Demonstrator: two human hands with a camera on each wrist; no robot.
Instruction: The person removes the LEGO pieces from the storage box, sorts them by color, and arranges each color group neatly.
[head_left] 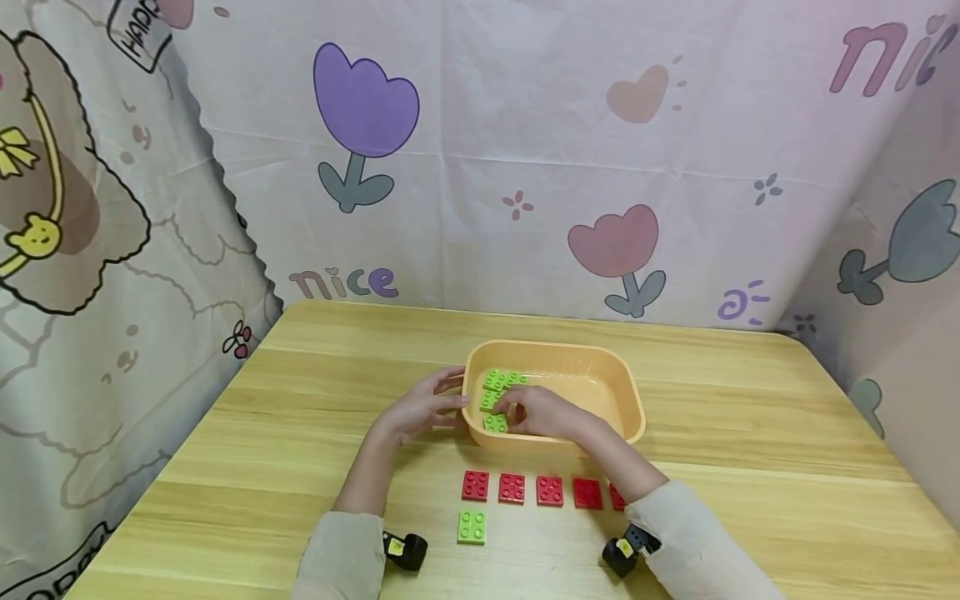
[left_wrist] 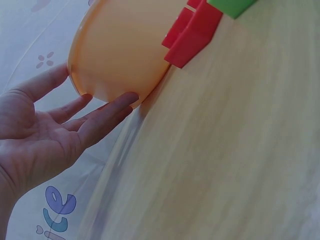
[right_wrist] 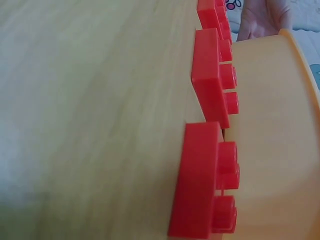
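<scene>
A peach-coloured plastic basin (head_left: 600,392) stands on the table, with several light green toy bricks (head_left: 495,381) in its left end. My left hand (head_left: 423,406) touches the basin's left outer wall with extended, spread fingers; the left wrist view shows the palm uncovered. Inside the basin, my right hand (head_left: 546,412) has bent fingers at the green bricks and partly covers one; whether it pinches that brick is hidden. In front of the basin lies a row of red toy bricks (head_left: 512,489), the rightmost partly behind my right forearm. One green brick (head_left: 472,527) lies below the leftmost red one.
The wooden table (head_left: 300,467) extends to both sides of the basin. Patterned cloth (head_left: 480,167) hangs behind and beside it. Black wrist cameras (head_left: 406,552) sit at both sleeves, close to the bricks on the table.
</scene>
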